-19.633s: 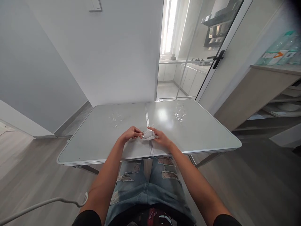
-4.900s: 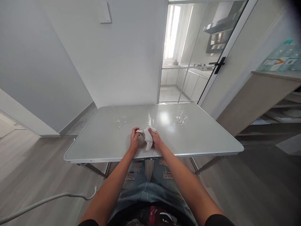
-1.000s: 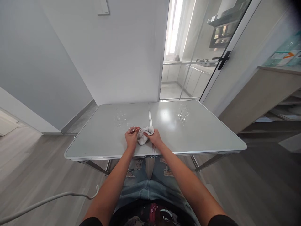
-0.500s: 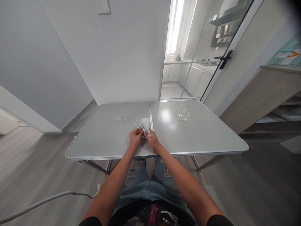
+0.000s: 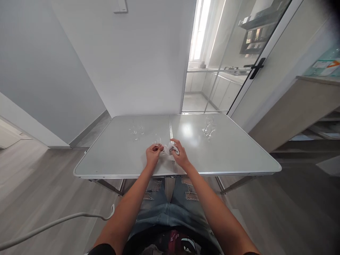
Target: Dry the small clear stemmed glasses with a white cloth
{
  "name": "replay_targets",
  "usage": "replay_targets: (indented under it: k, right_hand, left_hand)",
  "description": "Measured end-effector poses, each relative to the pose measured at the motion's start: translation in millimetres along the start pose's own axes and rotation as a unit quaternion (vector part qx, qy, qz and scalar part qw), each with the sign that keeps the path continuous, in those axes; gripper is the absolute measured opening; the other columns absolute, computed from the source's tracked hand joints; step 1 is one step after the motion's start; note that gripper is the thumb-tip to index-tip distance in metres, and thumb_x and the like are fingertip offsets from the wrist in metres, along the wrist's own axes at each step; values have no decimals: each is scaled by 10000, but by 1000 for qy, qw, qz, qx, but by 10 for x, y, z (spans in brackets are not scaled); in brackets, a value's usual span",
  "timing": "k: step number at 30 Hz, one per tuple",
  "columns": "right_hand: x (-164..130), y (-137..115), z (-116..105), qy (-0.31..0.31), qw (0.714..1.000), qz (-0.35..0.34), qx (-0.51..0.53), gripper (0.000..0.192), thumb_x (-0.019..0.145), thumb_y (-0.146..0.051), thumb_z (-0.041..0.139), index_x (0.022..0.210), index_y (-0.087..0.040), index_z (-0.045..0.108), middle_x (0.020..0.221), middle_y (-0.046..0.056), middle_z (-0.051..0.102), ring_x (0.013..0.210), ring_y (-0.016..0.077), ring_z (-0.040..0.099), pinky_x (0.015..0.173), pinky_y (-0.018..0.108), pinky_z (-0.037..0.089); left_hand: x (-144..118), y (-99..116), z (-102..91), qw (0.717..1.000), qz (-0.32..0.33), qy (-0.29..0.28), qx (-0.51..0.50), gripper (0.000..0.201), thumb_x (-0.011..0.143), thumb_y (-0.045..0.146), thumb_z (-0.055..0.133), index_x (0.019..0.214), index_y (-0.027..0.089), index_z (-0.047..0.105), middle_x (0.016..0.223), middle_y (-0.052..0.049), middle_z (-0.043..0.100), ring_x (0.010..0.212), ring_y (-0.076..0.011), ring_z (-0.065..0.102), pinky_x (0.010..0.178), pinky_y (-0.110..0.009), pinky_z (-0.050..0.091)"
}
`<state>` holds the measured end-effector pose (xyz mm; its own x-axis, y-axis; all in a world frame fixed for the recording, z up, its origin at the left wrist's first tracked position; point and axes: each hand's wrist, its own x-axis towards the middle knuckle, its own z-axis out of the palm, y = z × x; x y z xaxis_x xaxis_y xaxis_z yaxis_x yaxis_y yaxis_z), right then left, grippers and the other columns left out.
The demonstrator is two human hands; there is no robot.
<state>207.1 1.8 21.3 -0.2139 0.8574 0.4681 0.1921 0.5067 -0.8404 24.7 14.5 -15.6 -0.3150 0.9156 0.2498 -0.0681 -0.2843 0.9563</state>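
Person seated at the near long edge of a grey folding table (image 5: 225, 156), both forearms reaching over that edge toward the centre seam.

Left hand (image 5: 153, 154): fingers pinched closed on the lower part of a small clear stemmed glass (image 5: 157, 141), which stands upright just left of the seam, nearer the near edge than the far one. Whether its foot touches the tabletop cannot be told.

Right hand (image 5: 179, 156): clenched around a bunched white cloth (image 5: 169, 149), held just beside the glass on its right, over the seam. Cloth and glass are close; contact between them is not discernible.

Other items: a group of small clear glasses (image 5: 136, 131) on the left half toward the far edge, near the held glass but apart from it; a second cluster of clear glasses (image 5: 208, 127) on the right half toward the far edge, well apart from both hands.

Open room: both near corners and the whole right-hand end of the tabletop are bare. Behind the far edge stands a white wall on the left and a glass sliding door (image 5: 239, 60) on the right. A white cable (image 5: 61, 222) trails across the wood floor to the person's left
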Motion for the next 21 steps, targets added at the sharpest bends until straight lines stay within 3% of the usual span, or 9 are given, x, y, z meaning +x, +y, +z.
replay_targets:
  k: [3, 5, 8, 10, 12, 14, 18, 21]
  right_hand:
    - [25, 3, -56, 0, 1000, 4, 18, 235, 868, -247, 454, 910, -195, 679, 769, 9, 625, 701, 161, 532, 681, 264, 418]
    - [42, 21, -74, 9, 1000, 16, 21, 327, 917, -343, 451, 683, -193, 623, 713, 17, 597, 692, 163, 527, 679, 272, 418]
    - [69, 39, -67, 32, 998, 54, -19, 470, 928, -476, 506, 561, -192, 581, 646, 9, 576, 626, 146, 510, 651, 271, 409]
    - [90, 34, -41, 31, 996, 71, -52, 413, 888, -493, 581, 623, -188, 665, 640, 5, 616, 608, 146, 529, 652, 273, 424]
    - [114, 20, -7, 23, 994, 84, -59, 305, 833, -478, 655, 820, -194, 765, 700, 10, 693, 627, 162, 571, 672, 286, 459]
    - [138, 5, 31, 17, 994, 97, -44, 335, 795, -469, 696, 975, -203, 793, 808, 39, 757, 679, 190, 623, 700, 309, 494]
    - [167, 4, 111, -3, 995, 100, 5, 344, 760, -466, 730, 942, -184, 805, 913, 87, 778, 789, 224, 680, 721, 321, 521]
    - [169, 22, 178, 20, 993, 109, 29, 325, 715, -435, 763, 899, -169, 792, 927, 86, 775, 828, 227, 689, 721, 308, 523]
  left_hand:
    - [9, -3, -8, 999, -6, 36, -16, 373, 699, 453, 840, 902, 162, 726, 813, -65, 757, 705, -182, 707, 704, -315, 583]
    - [2, 16, -9, 999, -5, 40, -11, 364, 709, 450, 835, 896, 158, 724, 792, -61, 747, 684, -173, 698, 690, -309, 581]
    - [-33, 57, 16, 1000, 7, 4, -2, 338, 705, 428, 842, 874, 160, 726, 802, -57, 739, 665, -162, 684, 691, -307, 580]
    - [-63, 79, 43, 1000, 14, -22, -5, 321, 707, 426, 840, 863, 168, 728, 823, -54, 738, 681, -166, 687, 700, -314, 585]
    - [-88, 93, 64, 999, 21, -42, 5, 308, 706, 431, 836, 848, 178, 736, 826, -51, 739, 705, -176, 690, 708, -322, 589]
    - [-102, 100, 74, 998, 25, -53, 23, 296, 706, 433, 829, 849, 185, 752, 826, -53, 745, 733, -188, 695, 728, -329, 589]
    - [-109, 119, 66, 995, 47, -59, 68, 234, 741, 382, 789, 887, 200, 783, 860, -53, 764, 782, -203, 700, 805, -350, 575]
    - [-116, 137, 63, 984, 91, -70, 136, 179, 784, 315, 726, 915, 216, 797, 881, -51, 774, 822, -220, 699, 867, -388, 560]
